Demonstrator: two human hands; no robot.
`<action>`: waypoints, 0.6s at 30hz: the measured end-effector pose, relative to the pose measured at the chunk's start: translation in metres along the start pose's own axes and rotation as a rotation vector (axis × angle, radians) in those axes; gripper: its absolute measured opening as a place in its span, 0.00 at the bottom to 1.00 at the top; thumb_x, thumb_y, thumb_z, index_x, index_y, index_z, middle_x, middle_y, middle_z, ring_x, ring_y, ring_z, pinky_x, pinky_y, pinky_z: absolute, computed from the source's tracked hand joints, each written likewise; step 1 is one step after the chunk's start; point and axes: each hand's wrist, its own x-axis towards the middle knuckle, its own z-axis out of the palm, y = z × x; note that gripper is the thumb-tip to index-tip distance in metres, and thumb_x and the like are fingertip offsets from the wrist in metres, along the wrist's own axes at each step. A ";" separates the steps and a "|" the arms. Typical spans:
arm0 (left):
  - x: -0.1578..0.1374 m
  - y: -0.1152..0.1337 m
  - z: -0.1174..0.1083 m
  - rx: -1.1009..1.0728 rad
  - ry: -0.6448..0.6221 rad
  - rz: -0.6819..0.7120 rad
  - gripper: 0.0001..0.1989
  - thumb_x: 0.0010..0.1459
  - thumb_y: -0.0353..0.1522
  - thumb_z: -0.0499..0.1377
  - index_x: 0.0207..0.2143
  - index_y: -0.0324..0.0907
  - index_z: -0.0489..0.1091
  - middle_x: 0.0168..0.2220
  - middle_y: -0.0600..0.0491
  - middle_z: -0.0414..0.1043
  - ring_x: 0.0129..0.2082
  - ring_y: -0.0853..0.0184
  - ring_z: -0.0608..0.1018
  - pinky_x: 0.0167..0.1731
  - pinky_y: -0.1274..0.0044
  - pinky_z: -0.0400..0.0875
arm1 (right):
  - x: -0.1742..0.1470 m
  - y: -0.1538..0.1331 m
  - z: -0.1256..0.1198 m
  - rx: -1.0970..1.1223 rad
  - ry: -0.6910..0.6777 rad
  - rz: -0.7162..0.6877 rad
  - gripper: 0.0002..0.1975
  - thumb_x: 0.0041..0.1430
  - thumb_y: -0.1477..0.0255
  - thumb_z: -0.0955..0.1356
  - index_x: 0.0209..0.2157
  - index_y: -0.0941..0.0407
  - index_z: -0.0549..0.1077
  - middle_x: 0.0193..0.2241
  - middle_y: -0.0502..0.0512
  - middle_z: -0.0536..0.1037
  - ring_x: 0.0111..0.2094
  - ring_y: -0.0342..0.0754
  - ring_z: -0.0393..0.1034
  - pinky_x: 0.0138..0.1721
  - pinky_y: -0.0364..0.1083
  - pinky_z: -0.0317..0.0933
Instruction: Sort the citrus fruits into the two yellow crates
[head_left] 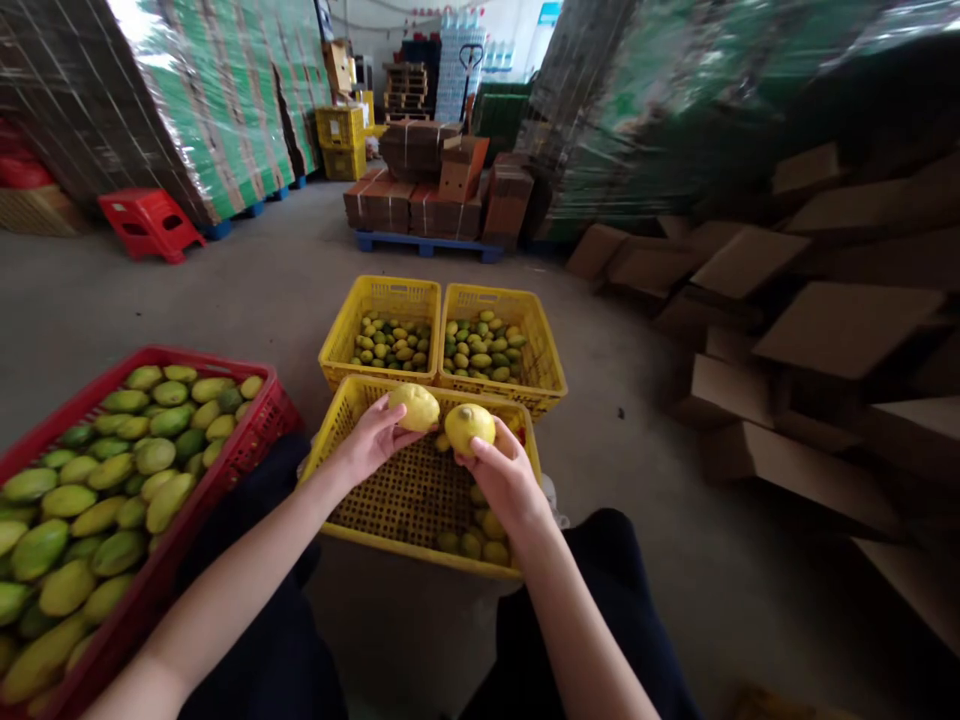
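Note:
My left hand (375,437) is closed around a yellow lemon (415,407). Another yellow lemon (470,428), its tip facing me, is gripped by my right hand (508,472). Both are held side by side above the near yellow crate (375,500), which has a perforated floor and several lemons (480,540) along its right side. Beyond it stand two more yellow crates, the left one (337,335) and the right one (547,350), each partly filled with green and yellow lemons. To my left, a red crate (274,400) is full of greenish-yellow lemons (112,470).
A red stool (150,222) stands on the floor at the left. Flattened cartons (442,205) sit on a blue pallet (427,243) ahead. Open cardboard boxes (817,325) are piled at the right. Wrapped stacks (225,100) rise on both sides.

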 end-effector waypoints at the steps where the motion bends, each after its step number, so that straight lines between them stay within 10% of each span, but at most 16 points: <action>1: -0.001 0.001 0.000 -0.013 0.021 0.015 0.28 0.42 0.43 0.71 0.44 0.42 0.71 0.45 0.48 0.77 0.43 0.60 0.80 0.49 0.69 0.74 | 0.000 0.004 0.002 -0.034 0.016 -0.030 0.18 0.40 0.72 0.77 0.35 0.54 0.74 0.33 0.48 0.78 0.33 0.43 0.70 0.33 0.41 0.65; 9: -0.005 -0.017 -0.002 0.049 0.108 0.055 0.28 0.47 0.54 0.63 0.42 0.44 0.71 0.46 0.48 0.76 0.51 0.58 0.75 0.48 0.70 0.73 | 0.000 0.031 0.016 -0.143 0.118 -0.167 0.21 0.40 0.73 0.77 0.38 0.53 0.71 0.35 0.47 0.79 0.37 0.45 0.73 0.41 0.44 0.67; 18: -0.010 -0.014 0.008 0.370 0.057 0.310 0.35 0.32 0.38 0.75 0.44 0.42 0.68 0.45 0.49 0.74 0.48 0.58 0.75 0.50 0.68 0.69 | 0.002 0.004 0.005 -0.275 0.178 -0.298 0.24 0.39 0.75 0.78 0.42 0.52 0.77 0.40 0.51 0.81 0.42 0.49 0.75 0.47 0.49 0.69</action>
